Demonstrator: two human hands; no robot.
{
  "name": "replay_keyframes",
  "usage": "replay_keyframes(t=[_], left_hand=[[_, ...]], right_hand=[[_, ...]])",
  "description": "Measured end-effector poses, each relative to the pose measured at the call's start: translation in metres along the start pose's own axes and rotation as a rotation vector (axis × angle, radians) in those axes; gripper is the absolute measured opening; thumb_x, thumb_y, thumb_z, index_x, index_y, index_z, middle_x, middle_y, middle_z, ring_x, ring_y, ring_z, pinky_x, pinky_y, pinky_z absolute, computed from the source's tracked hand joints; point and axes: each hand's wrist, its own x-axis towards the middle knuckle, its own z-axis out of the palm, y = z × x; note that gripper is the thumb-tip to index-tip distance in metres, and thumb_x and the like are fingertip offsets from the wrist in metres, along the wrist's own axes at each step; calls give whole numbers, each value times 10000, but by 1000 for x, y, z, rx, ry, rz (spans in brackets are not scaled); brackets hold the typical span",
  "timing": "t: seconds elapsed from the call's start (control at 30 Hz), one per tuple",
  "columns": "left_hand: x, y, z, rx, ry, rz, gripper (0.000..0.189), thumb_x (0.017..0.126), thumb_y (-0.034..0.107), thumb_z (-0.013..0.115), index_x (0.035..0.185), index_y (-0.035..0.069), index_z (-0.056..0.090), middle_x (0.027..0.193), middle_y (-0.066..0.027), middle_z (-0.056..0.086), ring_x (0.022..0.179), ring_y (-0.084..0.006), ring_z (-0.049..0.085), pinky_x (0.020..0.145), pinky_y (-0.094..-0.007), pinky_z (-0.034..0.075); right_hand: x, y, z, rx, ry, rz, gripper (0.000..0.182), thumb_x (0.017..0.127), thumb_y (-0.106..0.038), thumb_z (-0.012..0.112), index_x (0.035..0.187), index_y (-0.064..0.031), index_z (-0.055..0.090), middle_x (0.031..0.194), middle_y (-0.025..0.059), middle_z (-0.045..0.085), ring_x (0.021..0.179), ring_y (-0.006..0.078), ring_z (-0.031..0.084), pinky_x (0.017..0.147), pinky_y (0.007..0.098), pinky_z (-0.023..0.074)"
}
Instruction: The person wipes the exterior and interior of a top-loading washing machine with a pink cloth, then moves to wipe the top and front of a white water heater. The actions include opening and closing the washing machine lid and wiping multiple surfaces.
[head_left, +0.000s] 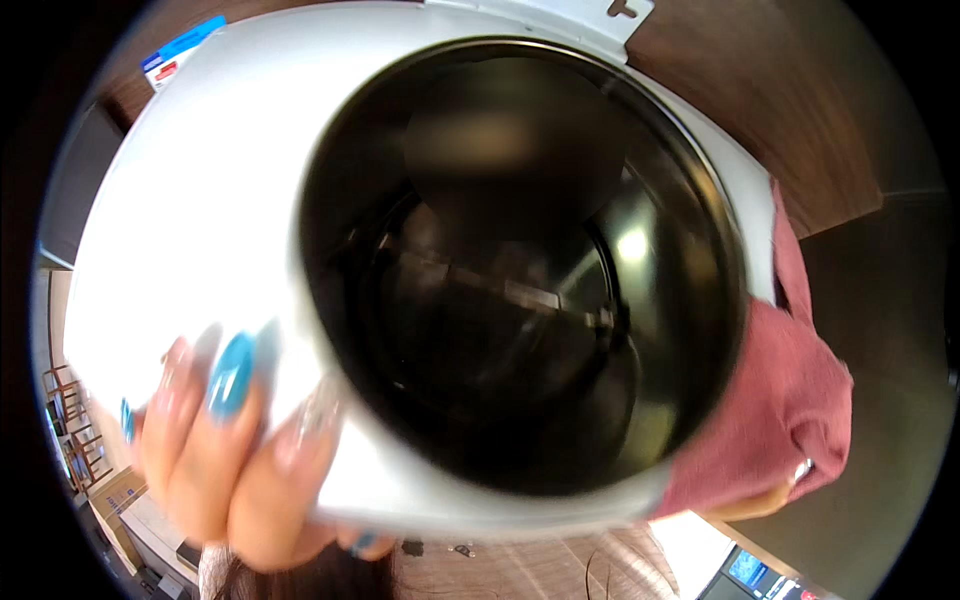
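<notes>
A white appliance body (172, 202) with a round, dark, shiny metal-lined well (525, 442) fills most of the view, held very near the camera. It looks like a rice cooker with its inside facing me. My left hand (232, 457) grips the lower left edge, its fingers spread over the white shell; the nails are blue or clear and glittery. A pink cloth (780, 405) lies against the right side of the well's rim. Beneath it my right hand (750, 508) is mostly hidden, with only a little of it showing at the cloth's lower edge.
A hinge-like white bracket (592, 19) juts from the appliance's top. Behind it is a brown wooden surface (810, 127). A blue and white box (184, 52) sits upper left. Wooden chairs (79, 420) and a cardboard box (116, 510) stand at far left. Long hair (315, 577) hangs below.
</notes>
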Motion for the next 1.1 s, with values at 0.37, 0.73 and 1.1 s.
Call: replay_keyframes(t=[0.37,0.73,1.1], left_hand=[[29,11,-42,-84,140,-91,323,691,199,554,964,38,617,1002,-102,581,946,-254,546,810,-342,342],[-4,-2,-60,-613,286,-1,326,685,34,545,1011,45,556,1042,-117,550,991,-299,527,867,-425,389],[-27,-87,-88,-583,245,-422,365,791,110,497,1136,-9,480,1187,-178,471,1122,-314,430,960,-404,287]], right_hand=[[15,-58,-40,-675,-367,-349,225,824,-93,474,924,63,602,883,202,614,895,338,581,827,387,423],[-69,-104,15,-842,-533,-670,307,752,-100,566,987,97,553,1017,248,562,988,406,522,894,445,404],[-128,-125,68,-715,-675,-776,334,735,-126,596,968,109,554,1025,251,555,970,416,522,895,453,398]])
